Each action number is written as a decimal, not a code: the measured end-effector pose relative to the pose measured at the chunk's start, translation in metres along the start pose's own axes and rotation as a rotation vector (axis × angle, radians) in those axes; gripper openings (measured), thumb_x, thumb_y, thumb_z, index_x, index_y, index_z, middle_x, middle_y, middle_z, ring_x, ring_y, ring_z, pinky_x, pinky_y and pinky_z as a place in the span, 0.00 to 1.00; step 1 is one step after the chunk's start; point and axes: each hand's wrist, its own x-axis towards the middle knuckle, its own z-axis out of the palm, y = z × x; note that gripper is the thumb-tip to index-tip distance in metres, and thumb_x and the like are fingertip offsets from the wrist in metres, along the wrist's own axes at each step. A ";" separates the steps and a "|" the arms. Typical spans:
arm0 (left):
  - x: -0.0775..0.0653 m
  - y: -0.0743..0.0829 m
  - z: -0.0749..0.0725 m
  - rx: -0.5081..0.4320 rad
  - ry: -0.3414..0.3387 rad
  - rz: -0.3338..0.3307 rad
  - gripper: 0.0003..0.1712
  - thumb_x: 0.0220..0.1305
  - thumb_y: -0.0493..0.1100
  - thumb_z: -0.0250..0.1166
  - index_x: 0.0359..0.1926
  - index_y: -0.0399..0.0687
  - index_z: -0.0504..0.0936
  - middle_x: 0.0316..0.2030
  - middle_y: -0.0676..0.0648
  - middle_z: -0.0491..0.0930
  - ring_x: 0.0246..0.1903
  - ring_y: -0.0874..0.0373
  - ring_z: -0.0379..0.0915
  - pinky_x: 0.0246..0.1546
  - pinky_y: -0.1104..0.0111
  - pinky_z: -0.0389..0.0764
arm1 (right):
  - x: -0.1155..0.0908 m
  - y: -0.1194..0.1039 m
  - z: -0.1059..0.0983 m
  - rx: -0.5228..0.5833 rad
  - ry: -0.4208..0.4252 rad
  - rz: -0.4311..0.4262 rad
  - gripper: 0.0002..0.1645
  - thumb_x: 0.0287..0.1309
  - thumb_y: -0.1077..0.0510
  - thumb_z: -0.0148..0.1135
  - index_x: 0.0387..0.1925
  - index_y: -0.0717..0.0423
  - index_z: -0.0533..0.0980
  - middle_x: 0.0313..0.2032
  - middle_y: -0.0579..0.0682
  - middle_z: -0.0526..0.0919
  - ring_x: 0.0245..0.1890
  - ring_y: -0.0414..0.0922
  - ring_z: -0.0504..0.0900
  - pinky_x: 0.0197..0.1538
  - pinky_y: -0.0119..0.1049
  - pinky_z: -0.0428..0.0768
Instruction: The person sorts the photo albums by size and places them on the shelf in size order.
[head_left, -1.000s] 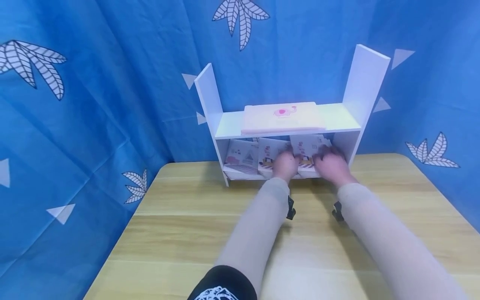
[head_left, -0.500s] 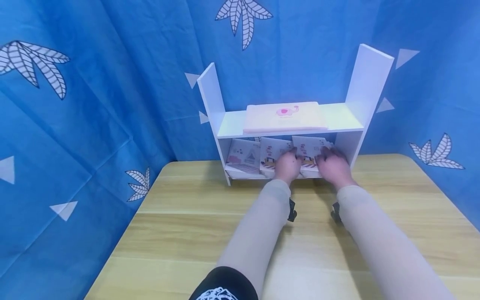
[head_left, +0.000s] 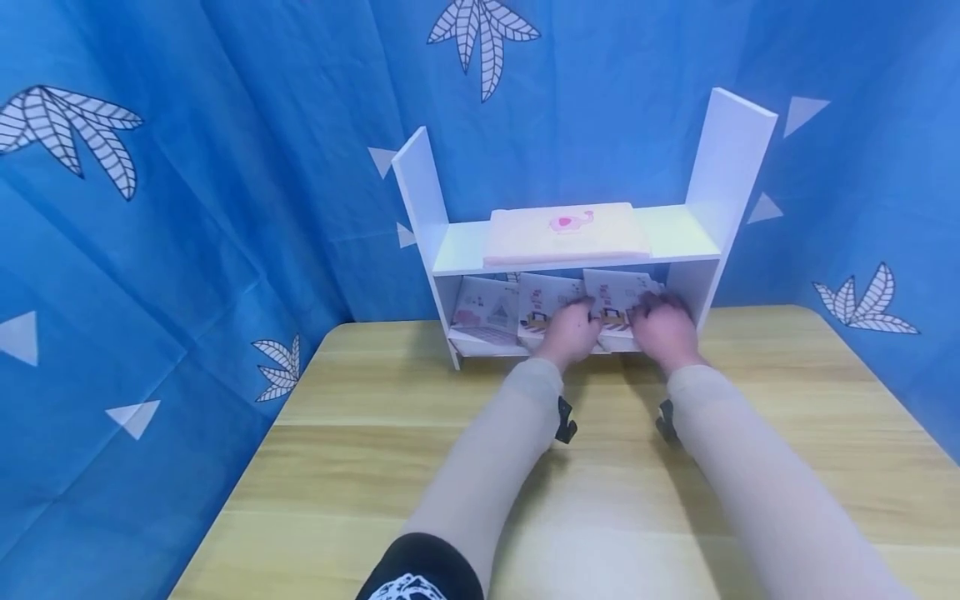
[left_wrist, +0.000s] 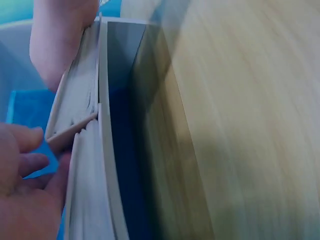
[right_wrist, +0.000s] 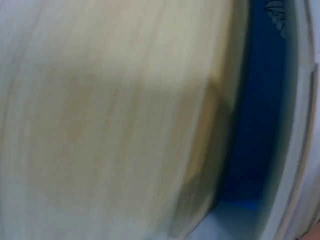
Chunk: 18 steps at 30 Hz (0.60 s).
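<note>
Three groups of thin, pale picture books lean side by side on the lower shelf of a white shelf unit [head_left: 712,179]. My left hand [head_left: 570,332] is at the gap between the middle book [head_left: 542,296] and the right book [head_left: 615,292]. In the left wrist view its fingers [left_wrist: 32,160] are loosely bent, one touching the book edges [left_wrist: 90,175] where the two stacks meet. My right hand [head_left: 664,329] lies against the right book's right side, its fingertips hidden. The right wrist view shows mostly table, with book edges at the far right.
A pale pink book with an elephant [head_left: 566,233] lies flat on the upper shelf. The left book [head_left: 486,307] leans beside the left panel. A wooden table [head_left: 360,450] extends in front of the unit, and a blue leaf-print curtain [head_left: 300,150] hangs behind and at the sides.
The books and both hands stay almost in place. My left forearm and wrist have swung slightly left, and the head view has shifted a little.
</note>
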 end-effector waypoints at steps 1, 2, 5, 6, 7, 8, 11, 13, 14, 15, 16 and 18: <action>-0.003 0.000 -0.002 0.024 -0.015 0.015 0.26 0.77 0.50 0.54 0.72 0.52 0.71 0.65 0.51 0.75 0.63 0.55 0.71 0.65 0.60 0.71 | -0.001 -0.001 -0.001 0.005 -0.005 0.009 0.26 0.75 0.50 0.45 0.62 0.64 0.72 0.65 0.69 0.68 0.64 0.67 0.66 0.67 0.65 0.62; -0.006 0.000 -0.005 0.052 -0.025 0.029 0.28 0.77 0.51 0.54 0.73 0.52 0.69 0.68 0.51 0.73 0.66 0.55 0.68 0.68 0.60 0.67 | -0.002 -0.002 -0.003 0.016 -0.013 0.022 0.27 0.75 0.50 0.45 0.63 0.64 0.72 0.67 0.69 0.66 0.65 0.68 0.66 0.67 0.66 0.61; -0.019 -0.002 -0.015 0.157 -0.034 0.074 0.31 0.75 0.54 0.55 0.75 0.52 0.66 0.73 0.50 0.66 0.71 0.53 0.60 0.72 0.59 0.61 | -0.008 -0.005 -0.011 0.063 -0.027 0.035 0.30 0.73 0.50 0.48 0.69 0.62 0.69 0.70 0.68 0.61 0.67 0.69 0.63 0.68 0.68 0.58; -0.024 -0.004 -0.020 0.198 -0.030 0.089 0.33 0.75 0.55 0.56 0.76 0.51 0.65 0.74 0.49 0.63 0.73 0.52 0.57 0.73 0.58 0.58 | -0.010 -0.007 -0.014 0.072 -0.025 0.023 0.30 0.73 0.50 0.49 0.70 0.61 0.68 0.71 0.69 0.60 0.67 0.70 0.62 0.68 0.69 0.58; -0.029 -0.006 -0.025 0.225 -0.027 0.097 0.34 0.75 0.55 0.57 0.76 0.52 0.64 0.75 0.49 0.61 0.73 0.52 0.55 0.73 0.57 0.57 | -0.013 -0.009 -0.016 0.078 -0.023 0.005 0.31 0.73 0.50 0.50 0.70 0.60 0.68 0.71 0.68 0.60 0.68 0.70 0.62 0.68 0.69 0.57; -0.034 -0.008 -0.030 0.242 -0.021 0.103 0.35 0.74 0.55 0.58 0.76 0.52 0.63 0.75 0.49 0.60 0.74 0.51 0.54 0.73 0.56 0.56 | -0.016 -0.011 -0.019 0.077 -0.021 -0.017 0.32 0.72 0.50 0.50 0.71 0.60 0.68 0.72 0.68 0.60 0.68 0.70 0.61 0.68 0.69 0.56; -0.049 -0.018 -0.046 0.319 0.012 0.138 0.37 0.73 0.54 0.59 0.77 0.52 0.61 0.76 0.46 0.58 0.74 0.48 0.53 0.74 0.51 0.54 | -0.026 -0.016 -0.028 0.039 -0.027 -0.102 0.33 0.72 0.48 0.51 0.71 0.60 0.67 0.72 0.69 0.60 0.69 0.71 0.58 0.68 0.70 0.53; -0.060 -0.027 -0.057 0.373 0.036 0.151 0.38 0.73 0.56 0.59 0.78 0.51 0.59 0.76 0.45 0.57 0.74 0.46 0.52 0.74 0.49 0.52 | -0.035 -0.019 -0.036 0.009 -0.033 -0.158 0.34 0.72 0.46 0.52 0.71 0.61 0.67 0.73 0.69 0.59 0.70 0.71 0.56 0.68 0.72 0.52; -0.066 -0.032 -0.063 0.399 0.049 0.159 0.39 0.72 0.56 0.59 0.78 0.51 0.59 0.76 0.44 0.57 0.74 0.45 0.53 0.74 0.48 0.51 | -0.041 -0.019 -0.040 -0.006 -0.036 -0.183 0.35 0.71 0.46 0.53 0.71 0.61 0.67 0.73 0.69 0.58 0.70 0.71 0.55 0.68 0.72 0.51; -0.071 -0.037 -0.067 0.432 0.058 0.163 0.40 0.72 0.58 0.59 0.78 0.52 0.59 0.76 0.44 0.57 0.74 0.45 0.52 0.74 0.47 0.51 | -0.046 -0.018 -0.043 -0.017 -0.036 -0.207 0.35 0.71 0.46 0.54 0.72 0.60 0.67 0.73 0.69 0.57 0.71 0.71 0.54 0.68 0.73 0.51; -0.077 -0.043 -0.072 0.457 0.063 0.162 0.41 0.72 0.60 0.59 0.79 0.53 0.58 0.77 0.44 0.56 0.74 0.44 0.52 0.74 0.46 0.51 | -0.052 -0.017 -0.047 -0.028 -0.033 -0.231 0.36 0.70 0.45 0.56 0.72 0.59 0.66 0.73 0.69 0.57 0.71 0.71 0.54 0.67 0.74 0.51; -0.090 -0.054 -0.079 0.495 0.067 0.150 0.43 0.70 0.64 0.58 0.79 0.55 0.57 0.78 0.44 0.54 0.75 0.43 0.50 0.73 0.44 0.50 | -0.062 -0.012 -0.053 -0.069 -0.025 -0.275 0.37 0.69 0.44 0.58 0.73 0.56 0.66 0.74 0.69 0.55 0.72 0.71 0.51 0.68 0.74 0.50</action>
